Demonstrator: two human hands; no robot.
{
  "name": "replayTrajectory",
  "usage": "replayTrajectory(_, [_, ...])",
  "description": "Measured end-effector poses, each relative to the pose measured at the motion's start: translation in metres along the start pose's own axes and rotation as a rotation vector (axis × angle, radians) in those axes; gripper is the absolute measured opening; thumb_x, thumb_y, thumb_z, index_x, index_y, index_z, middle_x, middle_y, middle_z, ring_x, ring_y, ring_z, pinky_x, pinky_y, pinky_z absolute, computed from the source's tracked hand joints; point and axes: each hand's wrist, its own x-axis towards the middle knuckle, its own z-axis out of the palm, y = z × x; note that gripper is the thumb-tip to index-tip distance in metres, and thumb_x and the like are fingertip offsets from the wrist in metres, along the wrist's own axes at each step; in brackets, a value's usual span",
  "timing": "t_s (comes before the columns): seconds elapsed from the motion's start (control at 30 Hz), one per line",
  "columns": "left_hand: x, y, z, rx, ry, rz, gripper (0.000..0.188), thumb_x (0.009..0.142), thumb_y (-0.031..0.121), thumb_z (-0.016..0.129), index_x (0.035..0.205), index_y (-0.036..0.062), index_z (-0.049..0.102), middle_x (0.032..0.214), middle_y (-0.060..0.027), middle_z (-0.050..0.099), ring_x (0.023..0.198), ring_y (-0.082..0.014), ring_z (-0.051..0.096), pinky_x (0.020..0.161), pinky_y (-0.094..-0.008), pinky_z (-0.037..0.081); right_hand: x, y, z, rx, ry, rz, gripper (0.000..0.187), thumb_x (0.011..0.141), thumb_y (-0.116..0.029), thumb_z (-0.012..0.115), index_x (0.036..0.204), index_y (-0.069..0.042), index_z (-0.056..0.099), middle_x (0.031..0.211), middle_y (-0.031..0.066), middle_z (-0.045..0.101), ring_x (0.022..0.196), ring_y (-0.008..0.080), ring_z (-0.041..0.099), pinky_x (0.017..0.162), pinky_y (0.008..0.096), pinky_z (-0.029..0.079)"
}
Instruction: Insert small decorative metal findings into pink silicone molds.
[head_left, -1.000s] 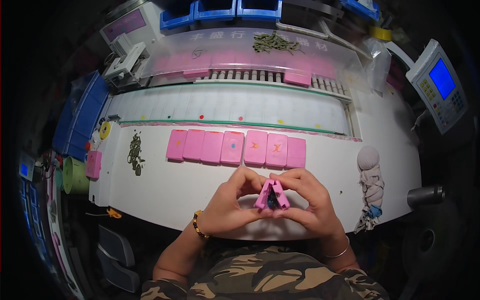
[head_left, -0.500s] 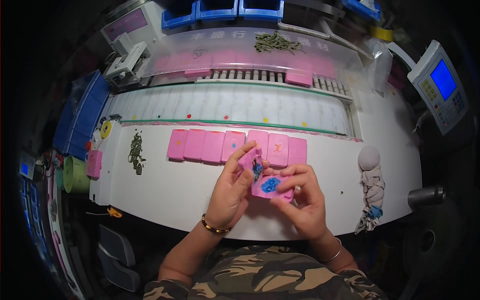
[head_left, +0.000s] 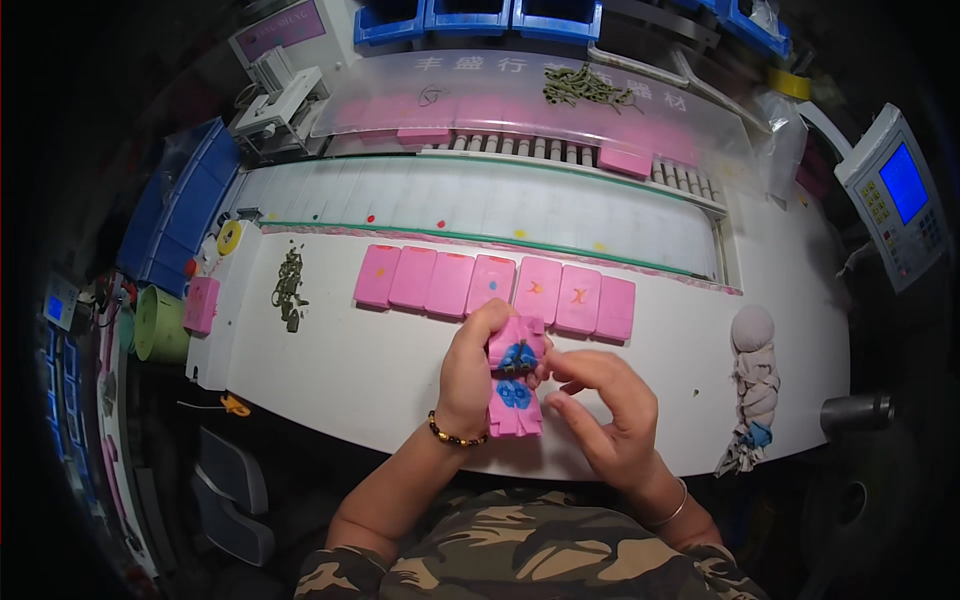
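Observation:
My left hand (head_left: 464, 385) grips a pink rubber mould parted into two halves, the upper half (head_left: 528, 328) and the lower half (head_left: 515, 424). Each half bears a blue patch on its inner face, and small dark green bits show along the seam between them. Just right of the mould is my right hand (head_left: 618, 418), its thumb and forefinger apart and nothing visible between them; the other fingers are curled and partly hidden. Beyond the hands, several closed pink moulds (head_left: 538, 288) stand in a row on the white table (head_left: 400, 365), some with coloured marks.
Small dark green pieces (head_left: 290, 290) lie on the left; more green pieces (head_left: 580, 86) rest on the clear cover (head_left: 480, 95). A glass-edged conveyor (head_left: 480, 205) crosses behind. A cloth-wrapped bundle (head_left: 752, 380), metal cylinder (head_left: 856, 413) and control panel (head_left: 898, 185) are on the right.
The mould has turned, so its two halves now lie one above the other, facing me. My right hand has come off it and moved slightly right. The view has shifted a little.

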Motion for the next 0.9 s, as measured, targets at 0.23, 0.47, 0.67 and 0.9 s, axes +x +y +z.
replayTrajectory(0.23, [0.002,-0.012,-0.005,0.498,-0.061,0.282,0.021,0.097,0.017,0.038,0.102,0.0033,0.052,0.099,-0.0032,0.052,0.083,-0.0091,0.049,0.061,-0.0215,0.044,0.012,-0.003,0.001,-0.119,-0.016,0.034,0.017,0.081,0.001,0.071,0.097,-0.001,0.066,0.087,0.0093,0.058,0.077,0.0214,0.059,0.061,0.0307,0.049])
replayTrajectory(0.47, [0.001,0.004,-0.002,0.059,0.1,0.086,0.023,0.1,0.023,0.034,0.108,0.0057,0.047,0.075,-0.0118,0.059,0.054,-0.0184,0.06,0.051,-0.0264,0.047,0.009,-0.003,-0.01,0.05,0.076,0.018,0.012,0.079,0.002,0.072,0.087,0.0,0.063,0.082,0.007,0.057,0.073,0.0162,0.054,0.06,0.0258,0.041])
replayTrajectory(0.67, [-0.01,0.003,-0.006,0.107,-0.192,-0.075,0.047,0.104,0.039,0.04,0.109,-0.0034,0.058,0.088,-0.0105,0.061,0.061,-0.0144,0.064,0.056,-0.0239,0.051,0.004,0.009,-0.009,0.116,0.356,0.105,0.016,0.076,0.005,0.075,0.085,-0.001,0.063,0.082,0.0061,0.054,0.072,0.0139,0.051,0.059,0.0239,0.04])
replayTrajectory(0.9, [-0.026,0.001,0.003,-0.048,-0.315,-0.296,0.027,0.099,0.017,0.055,0.106,-0.0062,0.065,0.088,-0.0059,0.068,0.076,-0.0087,0.063,0.068,-0.0204,0.05,-0.003,0.009,-0.006,-0.25,0.25,-0.282,0.026,0.066,0.001,0.083,0.084,-0.005,0.067,0.078,0.0038,0.056,0.066,0.0179,0.052,0.053,0.028,0.04])
